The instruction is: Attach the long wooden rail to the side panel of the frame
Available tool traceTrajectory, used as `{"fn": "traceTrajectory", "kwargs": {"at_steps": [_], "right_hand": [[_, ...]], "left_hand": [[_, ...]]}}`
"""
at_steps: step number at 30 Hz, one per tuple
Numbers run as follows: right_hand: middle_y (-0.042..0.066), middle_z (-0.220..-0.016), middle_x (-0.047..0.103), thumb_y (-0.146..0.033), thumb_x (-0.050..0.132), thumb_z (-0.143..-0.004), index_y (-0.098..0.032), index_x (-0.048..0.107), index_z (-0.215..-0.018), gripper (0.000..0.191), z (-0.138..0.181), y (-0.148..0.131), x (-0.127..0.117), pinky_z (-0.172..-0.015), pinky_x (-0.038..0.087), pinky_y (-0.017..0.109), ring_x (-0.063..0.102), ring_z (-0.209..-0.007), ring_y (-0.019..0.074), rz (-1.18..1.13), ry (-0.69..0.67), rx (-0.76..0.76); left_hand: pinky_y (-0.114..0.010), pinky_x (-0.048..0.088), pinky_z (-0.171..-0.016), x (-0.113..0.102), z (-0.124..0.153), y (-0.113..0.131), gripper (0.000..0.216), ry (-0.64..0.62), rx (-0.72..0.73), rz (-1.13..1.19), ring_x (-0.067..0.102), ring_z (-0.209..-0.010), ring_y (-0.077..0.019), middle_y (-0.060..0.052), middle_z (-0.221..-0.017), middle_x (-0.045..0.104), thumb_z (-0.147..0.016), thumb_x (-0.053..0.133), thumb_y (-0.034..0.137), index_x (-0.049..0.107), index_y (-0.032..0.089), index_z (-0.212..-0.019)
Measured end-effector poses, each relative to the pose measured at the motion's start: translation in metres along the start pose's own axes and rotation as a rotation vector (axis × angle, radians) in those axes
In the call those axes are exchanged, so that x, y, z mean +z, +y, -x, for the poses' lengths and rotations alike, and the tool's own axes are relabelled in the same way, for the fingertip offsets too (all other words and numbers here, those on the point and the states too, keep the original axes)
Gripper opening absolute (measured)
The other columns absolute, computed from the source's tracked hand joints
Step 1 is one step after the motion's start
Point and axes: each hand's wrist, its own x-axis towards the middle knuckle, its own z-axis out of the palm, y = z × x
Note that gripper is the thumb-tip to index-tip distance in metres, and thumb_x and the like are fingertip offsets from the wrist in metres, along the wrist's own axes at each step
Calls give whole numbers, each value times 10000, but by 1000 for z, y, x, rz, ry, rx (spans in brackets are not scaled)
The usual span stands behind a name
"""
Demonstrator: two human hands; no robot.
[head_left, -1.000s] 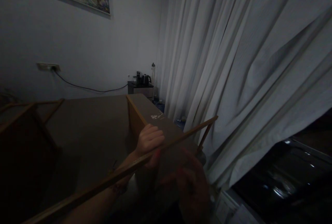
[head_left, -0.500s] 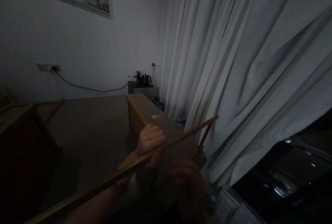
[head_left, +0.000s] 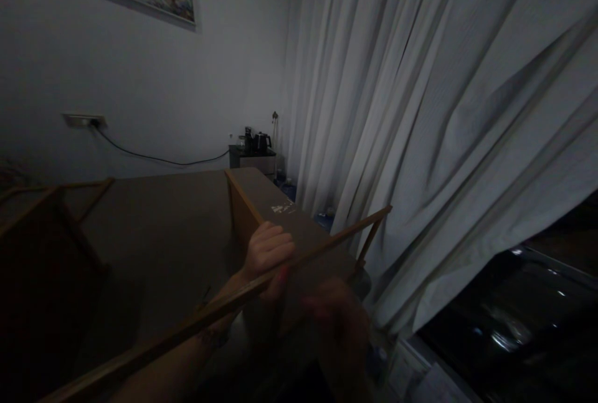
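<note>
My left hand (head_left: 268, 250) is closed, its fingers curled over the near end of an upright wooden panel (head_left: 243, 203) that stands on a brown surface (head_left: 168, 216). A long thin wooden rail (head_left: 341, 238) crosses in front of my left forearm, running from lower left up to the right. A short wooden strut (head_left: 370, 242) drops from the rail's far end. To the right, just below the rail, my right hand (head_left: 339, 316) is dark and smeared by motion. Its fingers look bent, but whether they hold anything cannot be made out.
Another wooden frame (head_left: 56, 228) stands at left. Pale scraps (head_left: 281, 208) lie beyond the panel. White curtains (head_left: 374, 110) hang along the right, above a glossy black object (head_left: 509, 309). A dark kettle (head_left: 262, 140) sits on a small cabinet (head_left: 252, 161) by the wall.
The view has shifted very slightly. My left hand keeps its place on the panel, while my right hand has moved a little and stays blurred.
</note>
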Motion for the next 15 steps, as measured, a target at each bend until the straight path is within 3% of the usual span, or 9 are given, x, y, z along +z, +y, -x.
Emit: {"fn": "traceTrajectory", "kwargs": {"at_steps": [4, 7, 10, 12, 15], "right_hand": [[-84, -609, 532, -304, 440, -1007, -284, 518, -1229, 236, 3, -5, 13, -439, 439, 137, 497, -467, 70, -174, 154, 409], [-91, -587, 513, -334, 457, -997, -267, 518, -1214, 235, 8, -5, 13, -409, 430, 135, 485, -436, 68, -215, 135, 504], [-61, -606, 599, -309, 481, -985, -265, 583, -1129, 181, 13, -2, 5, -448, 473, 163, 570, -471, 88, -23, 97, 300], [-33, -653, 674, -288, 512, -970, -274, 611, -1112, 174, 12, 1, -3, -515, 515, 204, 635, -530, 117, 165, 55, 102], [-33, -674, 726, -270, 544, -955, -290, 581, -1202, 251, 8, 1, -10, -551, 529, 244, 635, -480, 128, 289, -41, -112]], "left_hand": [[-371, 305, -570, 2, 0, -3, 544, 6, 38, 10, 349, -545, -192, -3, -534, 375, -964, 81, 454, 417, 231, -599], [-380, 333, -590, 0, -2, 4, 544, -1, -44, 9, 377, -563, -195, -9, -545, 396, -972, 86, 454, 412, 229, -599], [-387, 364, -609, -5, -4, 12, 584, 25, -76, 17, 379, -560, -195, -6, -535, 379, -971, 52, 492, 401, 230, -583], [-397, 390, -649, -8, -5, 16, 590, -36, -122, 16, 417, -600, -203, -15, -569, 408, -973, 55, 494, 430, 228, -603], [-404, 397, -661, -12, -7, 20, 573, -38, -170, 23, 422, -615, -208, -17, -581, 405, -975, 72, 486, 436, 230, -613]]}}
